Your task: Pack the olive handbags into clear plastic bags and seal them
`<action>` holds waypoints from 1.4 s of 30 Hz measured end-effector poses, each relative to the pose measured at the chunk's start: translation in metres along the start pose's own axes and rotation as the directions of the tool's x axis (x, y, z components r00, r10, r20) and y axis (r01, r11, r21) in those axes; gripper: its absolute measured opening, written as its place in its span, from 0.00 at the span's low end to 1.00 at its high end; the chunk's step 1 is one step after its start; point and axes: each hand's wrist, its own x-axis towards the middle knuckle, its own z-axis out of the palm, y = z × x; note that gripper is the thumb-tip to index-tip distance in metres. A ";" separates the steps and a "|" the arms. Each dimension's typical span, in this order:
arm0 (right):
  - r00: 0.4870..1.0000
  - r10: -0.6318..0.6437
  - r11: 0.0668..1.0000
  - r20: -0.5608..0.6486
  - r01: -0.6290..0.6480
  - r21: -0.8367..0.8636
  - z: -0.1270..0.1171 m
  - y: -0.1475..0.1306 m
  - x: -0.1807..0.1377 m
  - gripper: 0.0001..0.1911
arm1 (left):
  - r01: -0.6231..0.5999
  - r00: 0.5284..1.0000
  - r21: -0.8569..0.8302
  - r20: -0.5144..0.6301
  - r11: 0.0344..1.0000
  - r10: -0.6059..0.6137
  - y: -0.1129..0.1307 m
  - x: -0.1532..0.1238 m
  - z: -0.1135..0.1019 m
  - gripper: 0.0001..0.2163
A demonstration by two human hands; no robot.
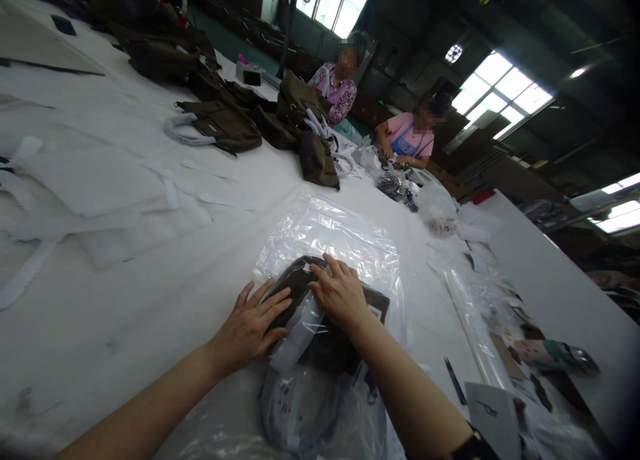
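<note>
While most of the frame is filled by the white counter [125, 300], a stack of clear plastic bags [330, 237] is spread at its centre. At the lower centre a dark brown bag [327, 343] — partly wrapped in clear plastic — is pressed down by both hands. The left hand [250, 327] is laid flat, fingers spread, on the bag's left edge; the right hand [340, 293] is laid open-palmed on its top. Nothing is gripped. More brown bags [220, 123] are piled at the upper centre — two seated people beyond them.
</note>
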 end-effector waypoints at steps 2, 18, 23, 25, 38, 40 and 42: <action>1.000 -0.008 1.000 0.009 0.008 0.030 0.004 0.001 0.000 0.20 | 0.042 0.999 0.010 -0.028 0.999 -0.042 0.001 0.011 -0.003 0.18; 0.922 0.380 0.829 0.075 -0.376 0.414 0.008 0.013 0.027 0.22 | 0.020 1.000 0.084 -0.016 0.996 -0.019 0.000 0.055 0.015 0.20; 0.877 0.375 0.709 0.302 -0.481 0.516 0.015 0.021 0.048 0.12 | 0.042 0.999 0.074 -0.031 0.996 -0.040 -0.001 0.055 0.019 0.20; 0.867 0.365 0.653 0.339 -0.498 0.571 0.018 0.025 0.049 0.12 | 0.039 0.999 0.062 -0.020 0.997 -0.038 -0.002 0.055 0.022 0.20; 0.851 0.384 0.525 0.359 -0.521 0.673 0.033 0.028 0.045 0.15 | 0.053 0.998 0.006 0.014 0.999 -0.053 -0.001 0.053 0.025 0.20; 0.855 0.368 0.500 0.366 -0.514 0.697 0.033 0.030 0.044 0.16 | 0.034 0.999 -0.003 0.027 0.999 -0.034 -0.001 0.054 0.024 0.20; 0.869 0.338 0.435 0.362 -0.485 0.758 0.028 0.037 0.040 0.18 | 0.026 1.000 -0.017 0.012 1.000 -0.026 -0.003 0.050 0.018 0.20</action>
